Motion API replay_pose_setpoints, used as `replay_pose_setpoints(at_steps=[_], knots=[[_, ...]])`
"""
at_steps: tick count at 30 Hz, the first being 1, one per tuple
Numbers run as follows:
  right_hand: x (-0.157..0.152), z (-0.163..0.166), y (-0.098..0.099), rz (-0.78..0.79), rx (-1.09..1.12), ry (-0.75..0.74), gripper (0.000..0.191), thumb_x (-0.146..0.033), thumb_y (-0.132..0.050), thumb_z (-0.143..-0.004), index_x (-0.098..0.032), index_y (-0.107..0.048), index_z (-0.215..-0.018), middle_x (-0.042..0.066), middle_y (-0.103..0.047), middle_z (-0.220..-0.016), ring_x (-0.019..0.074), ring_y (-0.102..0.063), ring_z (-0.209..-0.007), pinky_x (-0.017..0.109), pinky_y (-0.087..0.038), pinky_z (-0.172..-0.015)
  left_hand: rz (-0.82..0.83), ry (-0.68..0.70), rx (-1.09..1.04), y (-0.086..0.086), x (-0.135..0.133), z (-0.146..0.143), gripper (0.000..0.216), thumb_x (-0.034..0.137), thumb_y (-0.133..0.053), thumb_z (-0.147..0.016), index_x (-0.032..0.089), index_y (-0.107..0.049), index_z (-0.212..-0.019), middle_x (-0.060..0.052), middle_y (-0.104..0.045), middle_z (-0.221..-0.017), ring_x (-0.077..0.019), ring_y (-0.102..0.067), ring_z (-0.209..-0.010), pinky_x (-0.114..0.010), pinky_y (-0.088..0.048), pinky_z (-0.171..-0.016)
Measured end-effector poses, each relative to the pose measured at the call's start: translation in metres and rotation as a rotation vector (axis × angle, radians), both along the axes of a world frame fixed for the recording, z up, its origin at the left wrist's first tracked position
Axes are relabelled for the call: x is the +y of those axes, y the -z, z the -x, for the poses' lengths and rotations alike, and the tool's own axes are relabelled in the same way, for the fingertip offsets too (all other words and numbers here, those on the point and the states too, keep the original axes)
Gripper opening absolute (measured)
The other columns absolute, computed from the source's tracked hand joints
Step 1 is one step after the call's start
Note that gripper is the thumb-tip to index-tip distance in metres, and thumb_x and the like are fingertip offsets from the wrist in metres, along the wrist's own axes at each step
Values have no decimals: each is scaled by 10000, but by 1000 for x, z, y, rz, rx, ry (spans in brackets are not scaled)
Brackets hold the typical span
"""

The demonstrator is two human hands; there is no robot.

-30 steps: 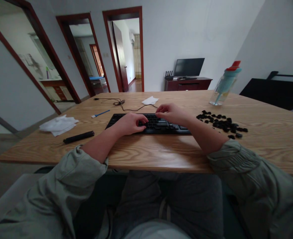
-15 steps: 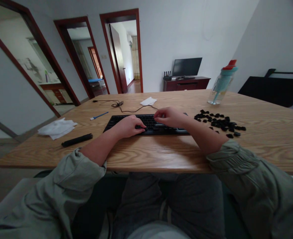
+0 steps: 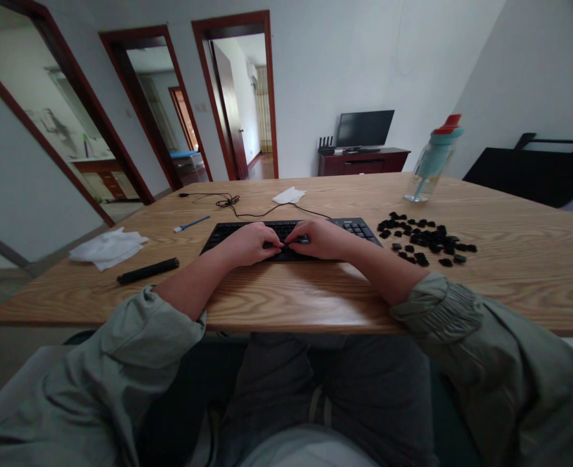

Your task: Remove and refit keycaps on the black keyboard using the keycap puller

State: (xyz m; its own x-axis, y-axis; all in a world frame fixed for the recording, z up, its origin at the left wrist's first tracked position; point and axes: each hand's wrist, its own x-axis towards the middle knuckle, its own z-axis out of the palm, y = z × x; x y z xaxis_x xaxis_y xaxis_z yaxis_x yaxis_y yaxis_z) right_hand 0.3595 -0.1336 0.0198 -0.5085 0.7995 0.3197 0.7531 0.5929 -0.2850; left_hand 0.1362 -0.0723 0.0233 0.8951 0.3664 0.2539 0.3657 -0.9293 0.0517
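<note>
A black keyboard (image 3: 359, 227) lies on the table before me, its right-hand keys in sight and its middle mostly covered by my hands. My left hand (image 3: 256, 244) rests over the left-centre keys, thumb and finger pinched together. Right beside it, fingertips almost meeting, my right hand (image 3: 316, 239) is also closed in a pinch at the keyboard's middle. Whatever is between the fingertips of either hand is too small and dark to name. To the right of the keyboard, loose black keycaps (image 3: 436, 240) lie in a scattered heap.
A clear bottle with a red lid (image 3: 431, 162) stands behind the keycaps. On the left are a blue-handled brush (image 3: 192, 224), a black rod-shaped item (image 3: 148, 271) and white tissues (image 3: 107, 249). Another tissue (image 3: 289, 195) and the coiled cable (image 3: 228, 202) lie beyond the keyboard.
My right hand has moved left across the keyboard to join my left hand, uncovering the right-hand keys. My left hand has stayed nearly in place. The view has shifted slightly.
</note>
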Motion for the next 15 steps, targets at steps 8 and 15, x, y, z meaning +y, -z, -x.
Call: replay_pose_setpoints(at_steps=[8,15], knots=[[2,11,10,-38,5,1,247,-251,-602,-921,-205,-804,-1054,62,-782,-1002,188,-695,-822,270,-474,-751,31,37,6,-7,-7,3,192,188,-621,-890,185,-799,-961,-65,-779,-946,-192,-686,-890,-309,-498,-852],[2,13,14,-35,-15,8,229,-236,-592,-916,-181,-801,-991,70,-772,-985,177,-674,-818,257,-463,-740,-98,91,31,-1,-10,3,220,211,-601,-891,225,-799,-986,-65,-777,-1033,-213,-662,-959,-359,-482,-930]])
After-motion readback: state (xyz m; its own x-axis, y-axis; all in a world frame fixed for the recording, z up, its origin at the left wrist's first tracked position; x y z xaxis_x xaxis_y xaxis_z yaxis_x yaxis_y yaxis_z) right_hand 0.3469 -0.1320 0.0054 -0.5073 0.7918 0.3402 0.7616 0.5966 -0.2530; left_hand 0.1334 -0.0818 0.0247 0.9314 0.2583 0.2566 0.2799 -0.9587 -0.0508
